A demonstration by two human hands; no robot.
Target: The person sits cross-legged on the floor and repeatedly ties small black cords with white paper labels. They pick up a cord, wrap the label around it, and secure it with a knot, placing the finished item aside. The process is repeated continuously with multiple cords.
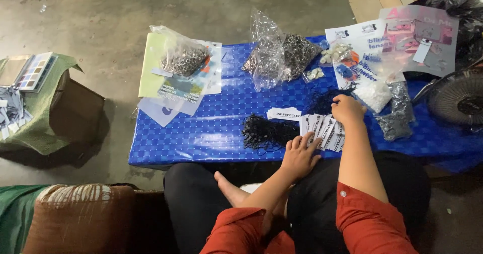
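Red sleeves and two hands over a low blue surface (211,133).

Left hand (300,156) lies open, fingers spread, touching the near edge of a fanned row of white printed tags (324,128). Right hand (347,108) is curled at the far end of the tags, beside a tangle of black strings (322,100); whether it grips anything cannot be told. Another black string bundle (266,132) lies just left of the tags.

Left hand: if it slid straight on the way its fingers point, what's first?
Probably the fanned white tags: the left hand points up and right, fingertips already at their near edge. Depth is unclear.
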